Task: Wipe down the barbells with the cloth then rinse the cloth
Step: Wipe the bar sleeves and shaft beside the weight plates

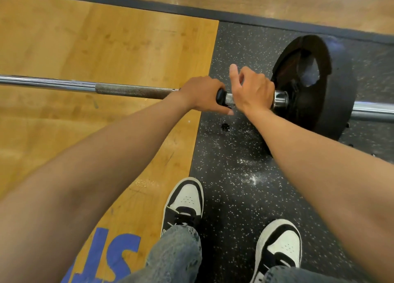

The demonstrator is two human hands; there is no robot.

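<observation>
A chrome barbell (132,91) lies across the floor from left to right, with a rough knurled stretch left of my hands. A black weight plate (332,103) sits on its right end behind a shiny collar (280,99). My left hand (202,95) is closed round the bar. A small black thing (220,96), perhaps the cloth, shows at that hand's right edge, wrapped on the bar. My right hand (253,90) grips the bar just left of the collar, with its index finger lifted. Most of the black thing is hidden.
The bar spans a wooden platform (85,48) on the left and speckled black rubber flooring (234,165) on the right. My two black-and-white shoes (185,203) (279,246) stand just behind the bar. White dust (251,178) and black crumbs (225,127) lie on the rubber.
</observation>
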